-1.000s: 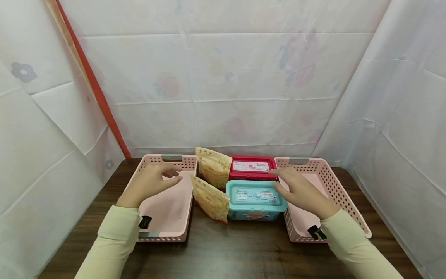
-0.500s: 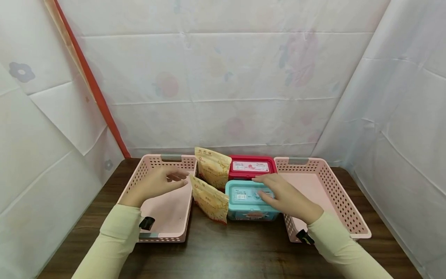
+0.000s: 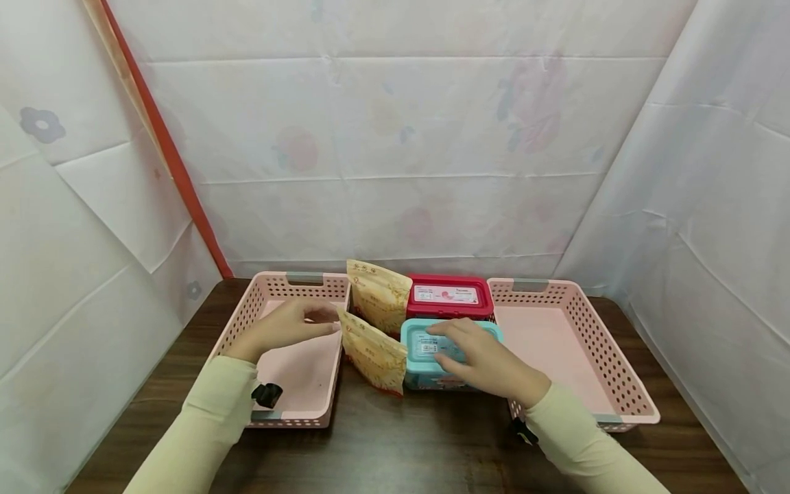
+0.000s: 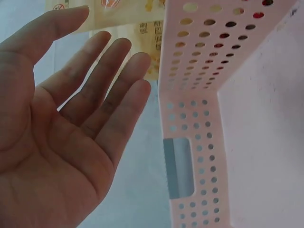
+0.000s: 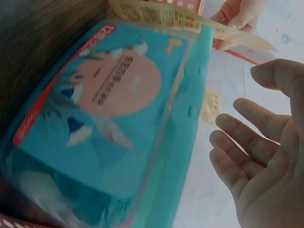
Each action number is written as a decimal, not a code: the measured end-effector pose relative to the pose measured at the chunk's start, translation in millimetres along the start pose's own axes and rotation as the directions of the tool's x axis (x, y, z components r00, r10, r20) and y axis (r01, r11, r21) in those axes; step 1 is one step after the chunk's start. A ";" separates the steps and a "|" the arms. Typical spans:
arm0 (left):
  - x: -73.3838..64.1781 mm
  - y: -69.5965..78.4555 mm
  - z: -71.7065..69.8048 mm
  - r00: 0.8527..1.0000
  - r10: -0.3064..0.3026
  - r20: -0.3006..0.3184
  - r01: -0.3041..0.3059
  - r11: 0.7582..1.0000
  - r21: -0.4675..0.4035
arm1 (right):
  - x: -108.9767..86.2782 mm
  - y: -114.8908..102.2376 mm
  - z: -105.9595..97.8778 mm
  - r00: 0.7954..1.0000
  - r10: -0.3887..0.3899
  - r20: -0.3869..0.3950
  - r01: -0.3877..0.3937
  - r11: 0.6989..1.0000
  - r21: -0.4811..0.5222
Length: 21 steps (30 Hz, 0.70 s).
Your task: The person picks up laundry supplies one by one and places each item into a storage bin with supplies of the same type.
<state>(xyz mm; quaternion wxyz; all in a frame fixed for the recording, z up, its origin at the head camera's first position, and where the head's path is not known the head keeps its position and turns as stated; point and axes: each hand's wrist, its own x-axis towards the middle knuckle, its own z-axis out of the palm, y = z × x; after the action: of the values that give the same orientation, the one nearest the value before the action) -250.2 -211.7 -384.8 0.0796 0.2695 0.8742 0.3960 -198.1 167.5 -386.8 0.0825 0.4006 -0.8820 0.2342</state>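
Observation:
In the head view my left hand (image 3: 289, 328) hovers over the left basket's inner side, its fingertips at the upper corner of the front yellow pouch (image 3: 372, 353). The left wrist view shows its thumb and fingers spread, with nothing gripped; whether a fingertip touches the pouch, I cannot tell. A second yellow pouch (image 3: 379, 296) stands behind the first. My right hand (image 3: 484, 358) is over the lid of a teal lidded box (image 3: 426, 370), fingers loosely extended. Seen from the right wrist, that hand (image 5: 270, 142) is apart from the teal box (image 5: 109, 109). A red lidded box (image 3: 448, 295) sits behind.
Pink perforated baskets stand on both sides, the left basket (image 3: 296, 377) and the right basket (image 3: 555, 336). The pouches and boxes are packed closely between them on a dark wooden table (image 3: 395, 439). White patterned sheets (image 3: 432, 137) enclose the back and sides.
My right hand has moved left from the right basket's edge to above the teal box's lid. My left hand has shifted slightly right to the front pouch's corner. Pouches and boxes stay put.

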 end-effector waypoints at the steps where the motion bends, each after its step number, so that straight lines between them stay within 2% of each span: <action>1: 1.0 -0.1 0.8 1.000 0.000 0.004 0.000 1.000 -0.014 | 0.6 -0.7 1.7 1.000 -0.002 -0.004 0.002 1.000 0.006; 8: 5.6 0.5 5.5 1.000 -0.003 0.027 0.004 0.998 -0.056 | 7.1 -8.4 11.5 1.000 -0.015 -0.006 0.015 0.998 0.053; 21: 6.4 1.9 8.9 1.000 -0.024 0.004 0.024 0.997 -0.069 | 14.7 -18.9 27.1 0.999 0.007 -0.038 -0.004 0.996 0.086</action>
<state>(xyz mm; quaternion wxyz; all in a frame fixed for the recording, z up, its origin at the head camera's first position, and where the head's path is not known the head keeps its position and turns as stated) -251.6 -201.5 -388.9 0.0948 0.2566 0.8631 0.4245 -192.7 133.8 -399.2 0.0812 0.3969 -0.8704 0.2799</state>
